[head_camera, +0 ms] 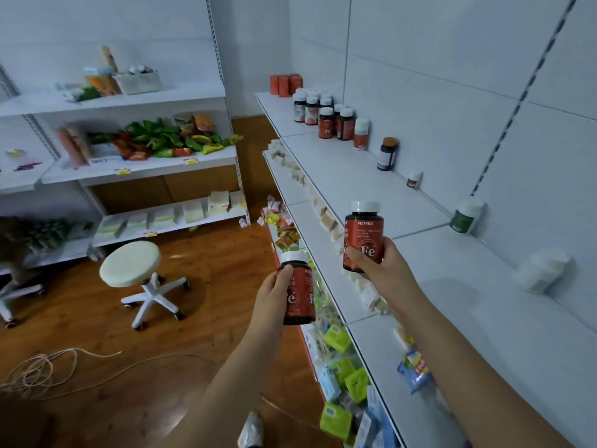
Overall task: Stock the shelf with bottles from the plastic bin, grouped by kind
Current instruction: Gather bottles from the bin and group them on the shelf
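Bottles with red "Fe" labels and white caps fill both my hands as I stand at the white shelf [365,176] along the right-hand wall. My right hand [384,265] wraps its fingers and thumb around the lower half of one red bottle [364,236], holding it upright above the shelf's front edge. My left hand [274,297] grips a second red bottle [298,291] of the same kind, upright too, lower and out over the aisle rather than over the shelf. The two bottles are near each other but not touching. At the far end of the shelf stands a cluster of bottles [323,113] — red-labelled ones with white caps among them — with orange-red boxes [286,84] behind them against the back wall. Nearer to me, spaced well apart along the wall, are a dark bottle with an orange cap [387,154], a small white bottle [414,179], a green-labelled white jar [466,215] and a white jar [541,271], the last too blurred to read. Below the shelf, lower tiers hold small packets and green boxes [339,367]. A white stool on castors [137,270] stands on the wooden floor — a coil of pale cable [38,370] lies beside it.
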